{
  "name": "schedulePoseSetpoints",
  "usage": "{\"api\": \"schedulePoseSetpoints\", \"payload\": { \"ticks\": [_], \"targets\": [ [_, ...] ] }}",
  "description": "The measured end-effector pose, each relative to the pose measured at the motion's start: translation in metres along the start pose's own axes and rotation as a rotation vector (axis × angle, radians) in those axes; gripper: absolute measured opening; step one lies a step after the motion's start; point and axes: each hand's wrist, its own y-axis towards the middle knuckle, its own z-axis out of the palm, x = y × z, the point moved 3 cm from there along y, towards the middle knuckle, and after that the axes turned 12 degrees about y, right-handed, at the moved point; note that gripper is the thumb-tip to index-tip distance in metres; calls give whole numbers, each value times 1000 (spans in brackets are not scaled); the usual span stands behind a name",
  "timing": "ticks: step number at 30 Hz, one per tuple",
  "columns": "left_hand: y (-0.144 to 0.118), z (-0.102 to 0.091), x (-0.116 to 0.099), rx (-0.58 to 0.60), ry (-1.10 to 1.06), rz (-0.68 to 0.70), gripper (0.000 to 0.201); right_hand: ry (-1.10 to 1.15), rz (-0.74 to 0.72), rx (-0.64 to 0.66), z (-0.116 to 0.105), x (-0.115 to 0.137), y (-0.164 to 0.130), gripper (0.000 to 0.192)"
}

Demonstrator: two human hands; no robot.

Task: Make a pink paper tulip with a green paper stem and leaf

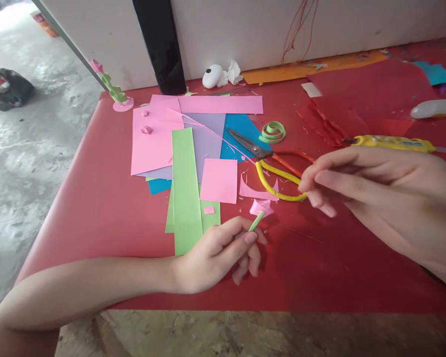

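My left hand (223, 253) pinches a thin green paper stem between thumb and fingers; a small pink paper flower (261, 207) sits at its tip, just above the red table (96, 218). My right hand (375, 198) hovers to the right of the flower, fingers loosely curled and pointing left, holding nothing I can see. Its fingertips are close to the yellow-and-orange handled scissors (278, 173), which lie open on the table.
A stack of pink, lilac, blue and green paper sheets (185, 163) lies ahead of my left hand. A coiled green paper strip (273, 132), a yellow glue gun (394, 144), a finished paper flower stem (113, 89), orange paper (304, 67) and a black post (163, 44) stand farther back.
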Motion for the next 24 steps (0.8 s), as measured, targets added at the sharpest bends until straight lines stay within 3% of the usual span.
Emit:
{"api": "schedulePoseSetpoints", "payload": {
  "ticks": [3, 8, 17, 24],
  "targets": [
    [0, 0, 0, 1, 0, 7, 37, 237, 101, 15, -1, -6, 5, 3],
    [0, -1, 0, 1, 5, 17, 38, 287, 151, 2, 0, -8, 8, 7],
    [0, 1, -1, -2, -2, 2, 38, -32, 72, -72, -3, -2, 1, 26],
    [0, 0, 0, -7, -1, 2, 37, -130, 24, -84, -2, 1, -3, 14]
  ]
}}
